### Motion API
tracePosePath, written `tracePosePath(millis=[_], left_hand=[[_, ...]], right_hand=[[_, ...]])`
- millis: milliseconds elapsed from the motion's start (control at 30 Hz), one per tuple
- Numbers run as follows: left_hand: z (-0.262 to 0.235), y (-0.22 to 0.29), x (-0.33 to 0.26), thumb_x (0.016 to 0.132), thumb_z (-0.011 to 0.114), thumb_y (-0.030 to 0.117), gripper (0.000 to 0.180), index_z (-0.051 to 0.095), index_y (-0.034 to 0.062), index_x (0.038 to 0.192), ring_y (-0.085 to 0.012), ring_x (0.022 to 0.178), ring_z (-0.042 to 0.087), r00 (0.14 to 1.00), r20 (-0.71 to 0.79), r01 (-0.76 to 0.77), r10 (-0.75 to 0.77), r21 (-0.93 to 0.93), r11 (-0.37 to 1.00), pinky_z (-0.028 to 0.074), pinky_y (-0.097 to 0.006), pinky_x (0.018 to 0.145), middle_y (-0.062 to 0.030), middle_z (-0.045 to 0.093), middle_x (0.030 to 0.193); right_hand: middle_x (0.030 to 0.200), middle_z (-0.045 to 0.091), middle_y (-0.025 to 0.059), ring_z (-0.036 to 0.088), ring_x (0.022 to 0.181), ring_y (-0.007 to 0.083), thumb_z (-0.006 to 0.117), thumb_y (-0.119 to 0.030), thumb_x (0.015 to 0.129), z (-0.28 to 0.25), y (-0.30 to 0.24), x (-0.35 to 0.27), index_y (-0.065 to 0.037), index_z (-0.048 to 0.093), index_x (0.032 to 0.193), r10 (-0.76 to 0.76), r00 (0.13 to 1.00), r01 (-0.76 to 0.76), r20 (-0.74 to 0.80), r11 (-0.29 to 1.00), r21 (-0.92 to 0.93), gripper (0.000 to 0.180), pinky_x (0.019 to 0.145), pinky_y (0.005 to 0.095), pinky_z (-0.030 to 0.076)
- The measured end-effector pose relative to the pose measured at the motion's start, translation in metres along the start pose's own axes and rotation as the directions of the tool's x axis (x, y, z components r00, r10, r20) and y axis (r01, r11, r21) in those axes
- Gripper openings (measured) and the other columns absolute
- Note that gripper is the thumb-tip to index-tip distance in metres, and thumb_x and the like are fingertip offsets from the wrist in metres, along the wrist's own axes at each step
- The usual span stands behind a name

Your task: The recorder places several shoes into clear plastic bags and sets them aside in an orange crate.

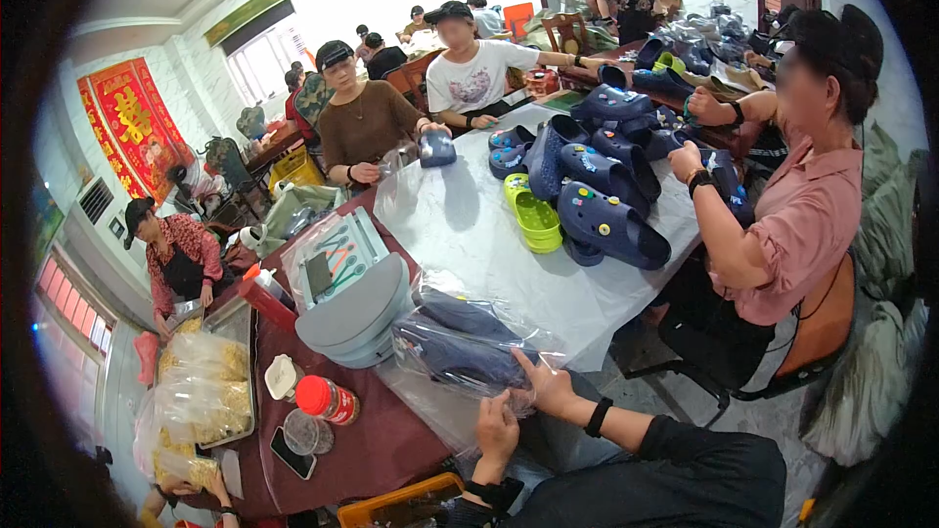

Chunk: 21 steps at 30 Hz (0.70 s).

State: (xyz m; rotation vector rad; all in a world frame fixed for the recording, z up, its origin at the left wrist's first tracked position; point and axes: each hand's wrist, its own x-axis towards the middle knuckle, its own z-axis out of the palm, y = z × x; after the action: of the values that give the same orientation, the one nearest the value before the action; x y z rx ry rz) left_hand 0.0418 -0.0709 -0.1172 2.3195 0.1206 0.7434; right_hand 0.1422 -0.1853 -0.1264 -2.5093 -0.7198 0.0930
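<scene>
Clear plastic film [551, 340] around navy foam clogs [450, 347] is pinched by left hand [497, 428] and right hand [550, 386]. White table sheeting [469, 244] is framed by pale walls [199, 88]

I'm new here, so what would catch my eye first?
Probably the heap of navy foam clogs on the white-covered table, with a lime-green clog at its left. Nearer, the person's fingers touch a clear plastic bag of blue clogs. A red-gold banner hangs upper left.
</scene>
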Motion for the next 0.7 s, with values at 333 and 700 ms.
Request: tracePosePath(millis=[333, 700], left_hand=[[-0.008, 0.013, 0.025, 0.077, 0.052, -0.009, 0.031, 0.059, -0.0013, 0.106, -0.0279, 0.068, 0.050, 0.998, -0.028, -0.053, 0.049, -0.147, 0.988, 0.042, -0.035, 0.059, -0.0151, 0.049, 0.079], [-0.015, 0.011, 0.036, 0.082, 0.057, -0.006, 0.026, 0.062, -0.0014, 0.108, -0.0088, 0.068, 0.046, 0.956, -0.197, 0.112, -0.216, -0.435, 0.893, 0.046, -0.022, 0.058, -0.0029, 0.042, 0.086]], right_hand=[[0.103, 0.050, 0.0272, 0.059, 0.083, 0.0434, 0.067, -0.052, 0.072, -0.012, -0.009, 0.015, -0.022, 0.033, 0.140, 0.072, 0.987, -0.060, -0.141, 0.994, 0.092, 0.083, 0.065, 0.0464, 0.052], [0.132, 0.035, 0.0323, 0.041, 0.118, 0.0464, 0.069, -0.055, 0.071, -0.045, 0.005, -0.017, -0.005, 0.035, 0.136, -0.302, 0.895, 0.332, -0.329, 0.942, 0.039, 0.089, 0.099, 0.0527, 0.032]])
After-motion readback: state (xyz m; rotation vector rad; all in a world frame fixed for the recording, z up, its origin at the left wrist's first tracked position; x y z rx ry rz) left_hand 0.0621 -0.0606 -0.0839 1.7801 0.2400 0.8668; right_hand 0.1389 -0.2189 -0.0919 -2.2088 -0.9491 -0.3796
